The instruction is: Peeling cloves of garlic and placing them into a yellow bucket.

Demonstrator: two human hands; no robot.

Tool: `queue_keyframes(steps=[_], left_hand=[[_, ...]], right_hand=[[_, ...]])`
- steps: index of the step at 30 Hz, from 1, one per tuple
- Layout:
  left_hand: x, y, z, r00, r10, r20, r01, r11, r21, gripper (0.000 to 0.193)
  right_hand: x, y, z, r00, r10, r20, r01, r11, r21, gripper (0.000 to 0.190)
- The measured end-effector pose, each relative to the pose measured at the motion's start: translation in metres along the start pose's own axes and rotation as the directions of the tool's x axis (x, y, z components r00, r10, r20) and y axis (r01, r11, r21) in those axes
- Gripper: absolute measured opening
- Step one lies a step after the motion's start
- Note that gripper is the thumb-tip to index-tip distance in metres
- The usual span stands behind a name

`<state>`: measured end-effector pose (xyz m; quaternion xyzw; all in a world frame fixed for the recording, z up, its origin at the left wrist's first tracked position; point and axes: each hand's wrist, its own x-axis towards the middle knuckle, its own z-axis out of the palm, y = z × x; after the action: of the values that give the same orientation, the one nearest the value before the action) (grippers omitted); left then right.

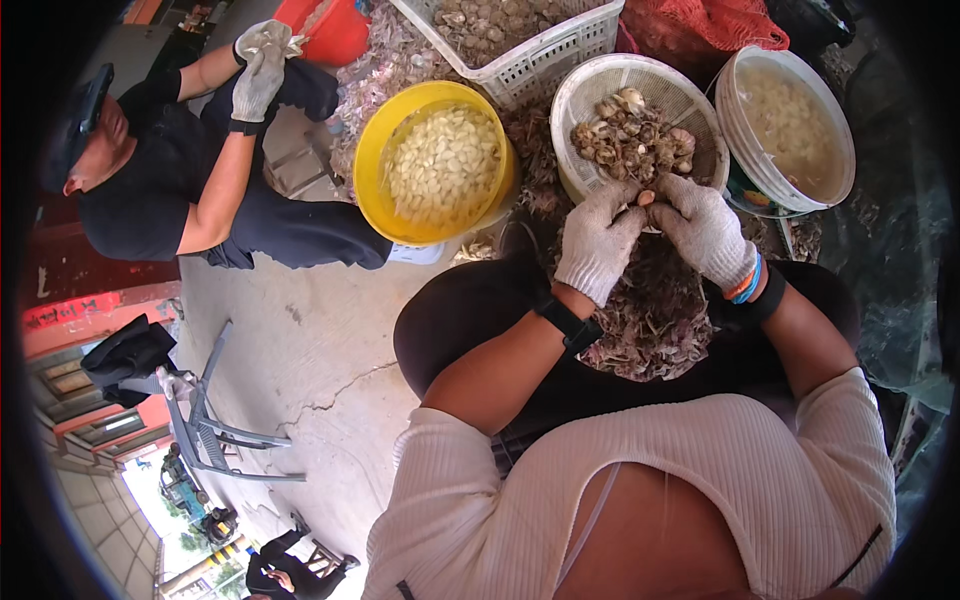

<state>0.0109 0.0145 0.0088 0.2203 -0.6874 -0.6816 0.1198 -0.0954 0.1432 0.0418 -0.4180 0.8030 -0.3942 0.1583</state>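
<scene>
My left hand (602, 238) and my right hand (703, 231), both in whitish knitted gloves, meet at the near rim of a round mesh basket (576, 159). Between their fingertips is a small reddish-brown garlic clove (646, 198), pinched from both sides. Inside the basket lies a heap of garlic bulbs and cloves (634, 139) with dry, brownish skins. Below my hands, loose garlic skins (652, 330) are piled between my knees. The gloved fingers hide part of the clove and the basket's near rim.
A yellow bucket (361, 176) of peeled cloves in water stands left. Right is a white bucket (846, 161) with cloudy water. Behind are a white plastic crate (540, 71) of garlic and a red mesh bag (697, 26). A gloved co-worker (172, 172) sits left, near a red bucket (337, 34).
</scene>
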Motion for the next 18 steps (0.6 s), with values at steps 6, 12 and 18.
queue_keyframes(steps=[6, 12, 18], left_hand=[[0.002, 0.008, -0.005, 0.982, 0.18, 0.056, -0.188, 0.902, 0.388, 0.026], [0.002, 0.013, -0.002, 0.961, 0.263, 0.087, -0.272, 0.841, 0.467, 0.025], [0.003, 0.017, -0.005, 0.975, 0.174, 0.135, -0.218, 0.861, 0.46, 0.022]], right_hand=[[0.001, 0.004, -0.01, 0.987, -0.025, 0.162, -0.002, 0.986, 0.165, 0.012], [0.004, 0.017, -0.004, 0.976, 0.06, 0.207, -0.128, 0.934, 0.333, 0.017], [0.004, 0.023, -0.003, 0.978, -0.172, 0.12, 0.155, 0.978, 0.138, 0.018]])
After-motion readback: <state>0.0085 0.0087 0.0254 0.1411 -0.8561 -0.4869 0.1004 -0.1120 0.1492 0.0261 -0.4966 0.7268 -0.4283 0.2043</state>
